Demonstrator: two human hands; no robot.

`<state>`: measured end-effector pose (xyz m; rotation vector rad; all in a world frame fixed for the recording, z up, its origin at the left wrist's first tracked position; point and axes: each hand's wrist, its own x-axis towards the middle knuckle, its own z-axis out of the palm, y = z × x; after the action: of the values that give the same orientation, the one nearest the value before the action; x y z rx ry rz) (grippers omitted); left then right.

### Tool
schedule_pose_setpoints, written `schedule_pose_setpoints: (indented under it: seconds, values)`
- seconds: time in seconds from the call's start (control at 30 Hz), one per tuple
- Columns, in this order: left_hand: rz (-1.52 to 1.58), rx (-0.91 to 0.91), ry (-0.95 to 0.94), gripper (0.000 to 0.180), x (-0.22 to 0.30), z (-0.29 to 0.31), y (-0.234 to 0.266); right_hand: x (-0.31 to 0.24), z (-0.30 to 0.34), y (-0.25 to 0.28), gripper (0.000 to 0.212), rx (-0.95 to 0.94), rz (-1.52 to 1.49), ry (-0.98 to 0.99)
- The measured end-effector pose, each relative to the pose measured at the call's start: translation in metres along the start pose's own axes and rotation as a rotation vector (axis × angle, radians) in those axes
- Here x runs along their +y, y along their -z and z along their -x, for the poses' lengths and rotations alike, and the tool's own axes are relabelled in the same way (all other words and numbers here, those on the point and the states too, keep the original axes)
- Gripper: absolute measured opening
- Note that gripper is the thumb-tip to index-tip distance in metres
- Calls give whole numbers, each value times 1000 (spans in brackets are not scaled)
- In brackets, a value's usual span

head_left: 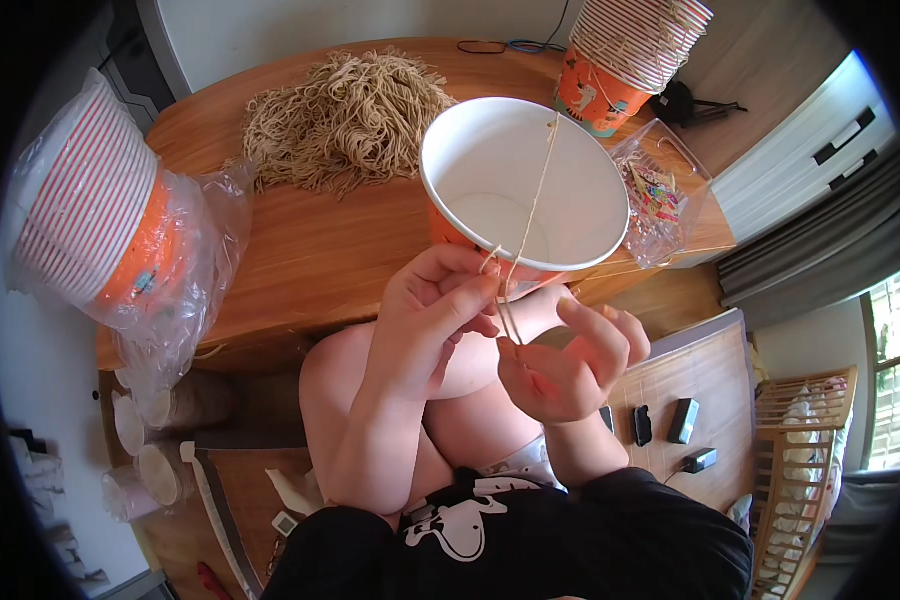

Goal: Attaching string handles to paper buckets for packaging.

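Note:
A large paper bucket [475,165], white inside and orange outside, stands tilted toward me at the table's front edge. A thin beige string [534,205] runs from its far rim across the mouth to the near rim. There my left hand [425,325] is closed, thumb and fingers pinching the string beside the rim. Lower and to the right, my right hand [570,370] pinches the string's lower strands, which stretch taut between both hands. Whether a knot sits at the near rim is too small to tell.
On the wooden table [300,250] lies a heap of beige strings [350,115]. A plastic-wrapped bucket stack [90,200] stands left; another stack [635,50], with strings, stands back right. Near it lies clear packaging with colourful pieces [658,195]. A wooden crib [800,440] stands right.

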<state>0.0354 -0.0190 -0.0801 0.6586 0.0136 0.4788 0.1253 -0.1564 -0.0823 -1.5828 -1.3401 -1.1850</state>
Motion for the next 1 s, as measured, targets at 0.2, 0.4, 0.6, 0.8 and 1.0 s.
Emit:
schedule_pose_setpoints:
  seconds: [0.2, 0.4, 0.6, 0.8, 1.0]
  values:
    - [-88, 17, 0, 15, -2, 1, -4, 23, 8, 14, 23, -180, 150, -48]
    - [-157, 5, -50, 15, -4, 2, -10, 22, -5, 34, 23, -325, 51, -119]
    - [-110, -62, -99, 15, -2, 5, -16, 11, -64, 25, 32, -320, -35, -113]
    - [-104, -75, -62, 18, 0, 7, -5, 14, -61, 13, 19, -274, -113, -71]
    - [-107, -74, -68, 19, -2, 7, -10, 7, -49, 14, 22, -234, -68, -143]
